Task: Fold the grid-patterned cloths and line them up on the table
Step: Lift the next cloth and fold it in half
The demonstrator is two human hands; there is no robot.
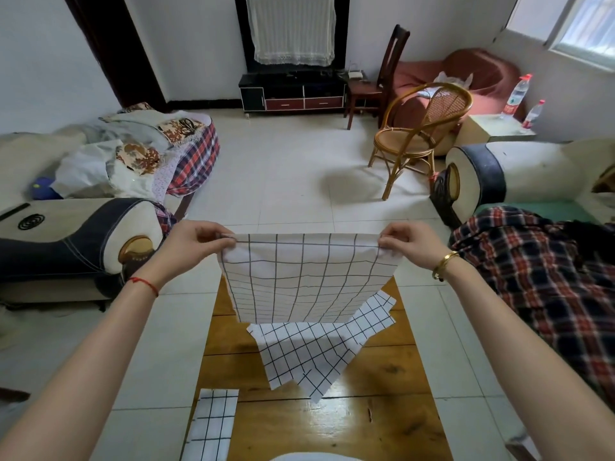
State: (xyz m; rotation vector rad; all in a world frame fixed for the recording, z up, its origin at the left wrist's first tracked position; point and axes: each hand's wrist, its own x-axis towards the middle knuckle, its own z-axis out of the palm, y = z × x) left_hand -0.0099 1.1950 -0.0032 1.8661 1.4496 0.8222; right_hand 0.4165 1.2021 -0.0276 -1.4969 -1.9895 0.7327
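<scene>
No text can be read anywhere; the two bottles (518,94) carry red labels, seemingly printed, but too small to make out.

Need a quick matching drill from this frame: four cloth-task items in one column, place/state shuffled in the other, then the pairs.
Items
1. held cloth
2. unfolded cloth
3. folded cloth
4. table

States
A. lies spread and rumpled at the table's middle
B. wooden, glossy, bears two cloths
C. hangs in the air, pinched at its top corners by the left hand and right hand
D. lies flat at the table's near left edge

Pairs: 1-C, 2-A, 3-D, 4-B
</scene>
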